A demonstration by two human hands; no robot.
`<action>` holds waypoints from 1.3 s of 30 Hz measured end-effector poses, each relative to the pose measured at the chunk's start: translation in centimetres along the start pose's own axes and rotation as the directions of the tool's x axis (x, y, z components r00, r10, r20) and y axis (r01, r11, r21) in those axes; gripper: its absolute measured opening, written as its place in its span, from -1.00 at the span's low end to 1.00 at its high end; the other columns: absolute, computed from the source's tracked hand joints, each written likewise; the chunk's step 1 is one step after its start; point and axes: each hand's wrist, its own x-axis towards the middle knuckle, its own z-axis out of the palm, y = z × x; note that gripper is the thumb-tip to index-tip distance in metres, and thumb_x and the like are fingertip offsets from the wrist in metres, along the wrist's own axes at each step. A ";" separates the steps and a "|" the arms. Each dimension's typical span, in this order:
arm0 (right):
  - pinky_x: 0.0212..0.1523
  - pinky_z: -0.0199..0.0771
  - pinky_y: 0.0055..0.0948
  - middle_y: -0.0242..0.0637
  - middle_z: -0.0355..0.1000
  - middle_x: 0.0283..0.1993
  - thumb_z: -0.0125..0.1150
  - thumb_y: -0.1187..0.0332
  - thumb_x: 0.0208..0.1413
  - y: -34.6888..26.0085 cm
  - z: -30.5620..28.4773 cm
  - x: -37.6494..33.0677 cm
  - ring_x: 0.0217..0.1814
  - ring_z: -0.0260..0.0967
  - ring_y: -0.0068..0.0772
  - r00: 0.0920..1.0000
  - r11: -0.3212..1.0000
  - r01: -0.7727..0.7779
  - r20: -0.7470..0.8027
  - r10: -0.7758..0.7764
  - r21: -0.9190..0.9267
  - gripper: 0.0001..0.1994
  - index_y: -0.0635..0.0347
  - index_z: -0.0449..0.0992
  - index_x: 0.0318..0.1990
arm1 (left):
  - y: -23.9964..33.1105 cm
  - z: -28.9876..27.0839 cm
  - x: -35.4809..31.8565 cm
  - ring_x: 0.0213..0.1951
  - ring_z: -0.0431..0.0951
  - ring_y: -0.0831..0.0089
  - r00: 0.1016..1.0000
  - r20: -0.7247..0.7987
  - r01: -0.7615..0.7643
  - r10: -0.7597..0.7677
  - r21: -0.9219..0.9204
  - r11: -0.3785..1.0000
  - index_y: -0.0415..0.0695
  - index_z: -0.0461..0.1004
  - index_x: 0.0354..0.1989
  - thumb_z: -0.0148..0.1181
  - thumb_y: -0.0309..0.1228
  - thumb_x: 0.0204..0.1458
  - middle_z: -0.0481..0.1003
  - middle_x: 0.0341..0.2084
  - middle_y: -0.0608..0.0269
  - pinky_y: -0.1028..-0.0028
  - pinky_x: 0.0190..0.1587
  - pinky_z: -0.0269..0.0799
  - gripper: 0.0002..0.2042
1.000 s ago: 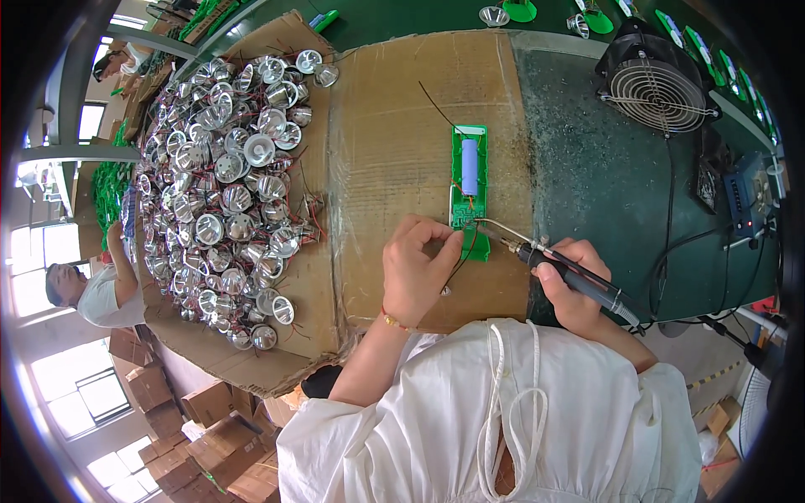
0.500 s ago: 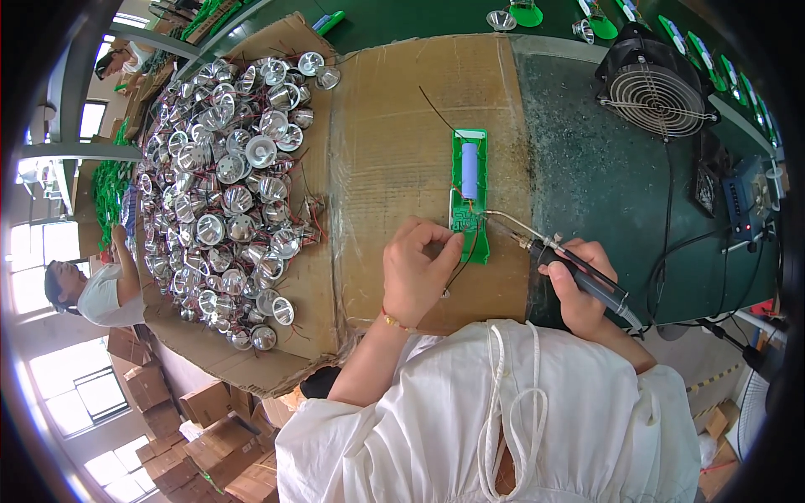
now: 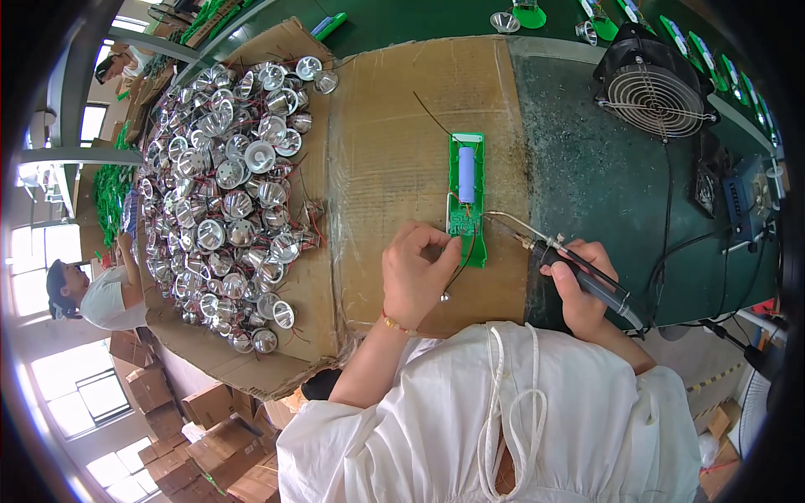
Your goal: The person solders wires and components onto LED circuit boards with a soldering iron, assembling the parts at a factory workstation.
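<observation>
A green plastic housing [image 3: 476,141] lies on a sheet of brown cardboard [image 3: 394,151]. It holds a blue cylindrical battery [image 3: 466,173] and a small green circuit board [image 3: 461,220]. My left hand [image 3: 417,272] rests at the housing's near end, fingers pinched on thin dark wires [image 3: 462,260] that run to the board. My right hand [image 3: 579,281] grips a soldering iron [image 3: 570,260]; its metal tip points left and lies close beside the circuit board.
A big heap of silver reflector cups [image 3: 226,184] with red wires fills a cardboard tray at the left. A black desk fan [image 3: 652,88] stands at the back right on the green table [image 3: 587,168]. Another person [image 3: 92,289] sits far left. Cardboard boxes [image 3: 159,402] lie below.
The soldering iron's tip has drawn slightly away to the right of the circuit board. My left hand stays pinched on the wires at the housing's near end.
</observation>
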 end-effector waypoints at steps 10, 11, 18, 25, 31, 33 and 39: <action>-0.36 0.39 -0.51 -0.16 0.34 -0.41 0.09 0.46 0.02 -0.4 -2.9 0.9 -0.43 0.35 -0.46 0.989 0.971 0.143 -0.007 -0.147 -0.192 -0.85 0.34 0.26 -0.35 | 0.4 -2.7 0.4 -0.58 0.49 0.59 0.962 0.189 0.226 -0.195 -0.161 0.961 -0.25 0.52 -0.44 0.17 -0.39 -0.04 0.49 -0.63 0.18 0.56 -0.53 0.37 -0.85; -0.41 0.34 -0.54 -0.20 0.36 -0.45 0.12 0.46 0.00 -0.3 -3.0 1.0 -0.46 0.32 -0.50 0.986 0.980 0.119 -0.097 -0.136 -0.163 -0.85 0.31 0.28 -0.36 | 0.2 -3.0 0.8 -0.62 0.48 0.54 0.952 0.272 0.152 -0.139 -0.026 0.988 -0.23 0.52 -0.45 0.18 -0.37 -0.05 0.49 -0.67 0.17 0.53 -0.54 0.37 -0.84; -0.37 0.32 -0.56 -0.27 0.36 -0.48 0.10 0.53 -0.03 1.3 -2.6 1.8 -0.45 0.33 -0.52 0.975 0.992 0.005 -0.221 -0.033 -0.124 -0.90 0.28 0.30 -0.37 | 0.5 -1.8 10.3 -0.54 0.50 0.15 0.955 0.295 -0.063 -0.042 0.338 0.939 -0.16 0.50 -0.60 0.09 -0.35 -0.17 0.47 -0.64 0.08 0.27 -0.45 0.40 -0.85; -0.46 0.27 -0.56 -0.32 0.30 -0.51 -0.02 0.35 0.10 1.8 -3.8 1.2 -0.52 0.23 -0.53 0.939 0.941 -0.128 -0.345 0.013 -0.314 -0.85 0.26 0.31 -0.30 | 2.3 3.6 27.6 -0.37 0.54 0.13 0.992 0.089 -0.125 0.093 0.502 0.856 -0.15 0.55 -0.53 0.11 -0.43 -0.23 0.53 -0.48 0.04 0.29 -0.26 0.48 -0.88; -0.18 0.31 -0.15 0.02 0.44 -0.31 0.05 0.02 0.08 0.7 -4.8 2.5 -0.25 0.36 -0.09 0.937 0.841 -0.347 -0.183 0.297 -0.414 -0.50 0.46 0.35 -0.24 | -0.4 4.0 32.9 -0.43 0.53 0.19 0.979 -0.193 0.034 0.064 0.466 0.884 -0.08 0.55 -0.59 0.09 -0.38 -0.19 0.52 -0.55 0.09 0.32 -0.36 0.47 -0.88; -0.26 0.33 -0.21 -0.06 0.42 -0.38 0.06 0.06 0.08 1.6 -4.2 1.8 -0.34 0.33 -0.19 0.945 0.902 -0.283 -0.255 0.204 -0.327 -0.56 0.40 0.36 -0.33 | 0.3 4.3 33.3 -0.43 0.53 0.20 0.991 -0.125 0.020 0.046 0.481 0.876 -0.08 0.55 -0.59 0.12 -0.33 -0.15 0.52 -0.56 0.12 0.33 -0.35 0.47 -0.86; -0.38 0.27 -0.28 -0.19 0.33 -0.50 0.18 0.16 0.03 1.7 -3.3 1.9 -0.47 0.19 -0.33 0.874 0.945 -0.218 -0.479 0.078 -0.244 -0.66 0.32 0.35 -0.37 | -1.7 4.0 33.4 -0.53 0.47 0.16 0.968 -0.126 -0.212 0.219 0.063 0.975 -0.21 0.50 -0.57 -0.16 0.01 0.03 0.45 -0.67 0.06 0.30 -0.45 0.32 -0.49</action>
